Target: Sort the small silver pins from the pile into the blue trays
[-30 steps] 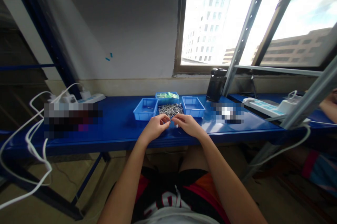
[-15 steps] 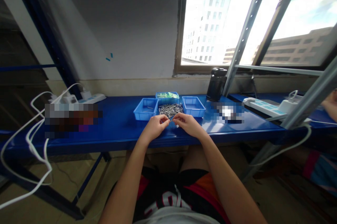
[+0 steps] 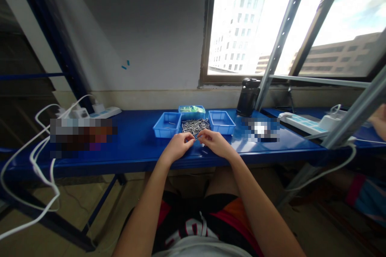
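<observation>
Fingertips of my left hand [image 3: 180,145] and my right hand [image 3: 213,141] meet in a pinch just in front of a heap of silver metal screws [image 3: 196,126]. Between them is a thin screw [image 3: 196,138], small and partly covered by the fingers. To the left of the heap stands a blue tray [image 3: 166,132] with a few metal pieces inside. On the right side is another blue tray [image 3: 222,129], with nothing visible in it. Behind the heap, a third blue tray [image 3: 181,110] holds green-tinted plastic packets [image 3: 193,109].
The blue table [image 3: 132,144] runs beneath everything. A black bottle [image 3: 248,98] stands at the back right, near a metal post. Power strips with white cables lie on the left [image 3: 110,112] and right [image 3: 304,123]. Two blurred-out areas cover things at both sides. Another person's hand shows at far right.
Both hands stay almost in the same place, pinched together. The thin screw between the fingertips shows at a slightly different angle. The other person's hand at far right has shifted slightly.
</observation>
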Demonstrator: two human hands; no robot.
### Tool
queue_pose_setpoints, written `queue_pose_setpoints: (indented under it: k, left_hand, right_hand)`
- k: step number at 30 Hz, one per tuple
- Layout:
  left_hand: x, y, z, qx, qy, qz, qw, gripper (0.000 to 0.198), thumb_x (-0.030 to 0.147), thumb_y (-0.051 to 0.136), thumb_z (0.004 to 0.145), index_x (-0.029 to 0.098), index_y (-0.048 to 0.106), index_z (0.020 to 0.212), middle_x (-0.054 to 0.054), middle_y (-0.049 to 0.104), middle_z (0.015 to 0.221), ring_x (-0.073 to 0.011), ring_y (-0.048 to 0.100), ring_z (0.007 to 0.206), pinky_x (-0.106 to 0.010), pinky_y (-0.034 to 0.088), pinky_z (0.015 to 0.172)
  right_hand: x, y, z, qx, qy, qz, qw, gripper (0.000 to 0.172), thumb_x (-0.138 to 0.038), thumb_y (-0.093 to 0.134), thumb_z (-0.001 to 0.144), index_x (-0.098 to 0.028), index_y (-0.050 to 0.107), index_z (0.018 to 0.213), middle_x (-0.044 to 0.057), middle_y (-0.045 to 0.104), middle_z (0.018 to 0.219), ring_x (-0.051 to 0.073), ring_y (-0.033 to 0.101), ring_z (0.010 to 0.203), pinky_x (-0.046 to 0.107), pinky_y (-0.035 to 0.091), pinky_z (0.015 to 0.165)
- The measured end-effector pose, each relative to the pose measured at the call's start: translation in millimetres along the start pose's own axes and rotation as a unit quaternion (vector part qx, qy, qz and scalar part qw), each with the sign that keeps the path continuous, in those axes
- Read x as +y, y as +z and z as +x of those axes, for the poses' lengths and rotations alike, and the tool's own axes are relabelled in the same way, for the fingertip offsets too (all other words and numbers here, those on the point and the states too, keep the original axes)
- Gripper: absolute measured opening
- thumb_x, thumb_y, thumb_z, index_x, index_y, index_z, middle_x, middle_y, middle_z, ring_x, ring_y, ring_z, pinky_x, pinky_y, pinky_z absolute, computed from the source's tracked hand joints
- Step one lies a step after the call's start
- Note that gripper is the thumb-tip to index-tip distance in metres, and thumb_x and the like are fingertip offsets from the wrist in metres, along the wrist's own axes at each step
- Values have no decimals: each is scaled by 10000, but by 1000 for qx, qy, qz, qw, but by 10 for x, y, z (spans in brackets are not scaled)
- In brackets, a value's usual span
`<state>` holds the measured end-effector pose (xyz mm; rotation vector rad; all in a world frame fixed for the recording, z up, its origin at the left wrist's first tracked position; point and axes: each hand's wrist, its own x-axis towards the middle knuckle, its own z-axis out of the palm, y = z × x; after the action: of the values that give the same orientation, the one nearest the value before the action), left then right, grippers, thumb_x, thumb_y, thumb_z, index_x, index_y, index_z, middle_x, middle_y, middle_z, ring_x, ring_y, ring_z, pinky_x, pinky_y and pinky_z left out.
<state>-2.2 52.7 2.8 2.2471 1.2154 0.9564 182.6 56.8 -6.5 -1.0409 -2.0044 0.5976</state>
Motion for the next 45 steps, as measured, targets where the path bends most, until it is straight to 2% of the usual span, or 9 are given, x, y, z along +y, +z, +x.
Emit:
queue_pose_setpoints:
  k: [6, 10, 13, 28, 45]
  left_hand:
    - [0, 1, -1, -7, -7, 14, 1000, 295, 349, 476, 786, 163, 661, 921, -41, 668, 761, -167, 579, 667, -252, 410, 612]
    - [23, -1, -9, -21, 5, 30, 999, 264, 327, 469, 785, 170, 675, 839, -47, 683, 812, -175, 589, 710, -252, 405, 629]
    - [29, -4, -13, -24, 9, 34, 999, 248, 316, 467, 783, 168, 666, 787, -38, 675, 777, -167, 580, 692, -242, 393, 607]
    - [17, -8, -22, 5, -1, -11, 1000, 188, 316, 497, 763, 163, 605, 775, -22, 630, 722, -156, 556, 674, -252, 415, 625]
    - [9, -3, -16, 12, -2, -19, 1000, 154, 305, 516, 745, 169, 586, 764, -13, 617, 715, -150, 547, 668, -252, 416, 621]
  right_hand:
    - [-10, 2, 1, -4, -3, -5, 1000, 200, -318, 489, 819, -182, 611, 901, -8, 585, 673, 120, 516, 612, 231, 406, 587]
    - [-11, 5, -2, -1, -3, -4, 1000, 194, -306, 482, 822, -185, 609, 904, -5, 590, 687, 121, 515, 618, 234, 408, 592]
    - [-18, 4, -5, -1, -4, 0, 1000, 191, -298, 482, 822, -186, 609, 907, -5, 591, 695, 121, 520, 624, 234, 409, 599]
    - [-41, 0, -5, 8, 19, 11, 1000, 233, -356, 492, 816, -176, 606, 910, -12, 555, 654, 119, 509, 595, 228, 406, 570]
    - [-68, -10, -7, 7, 22, 6, 1000, 243, -373, 497, 814, -170, 617, 876, 9, 599, 695, 131, 531, 622, 243, 427, 590]
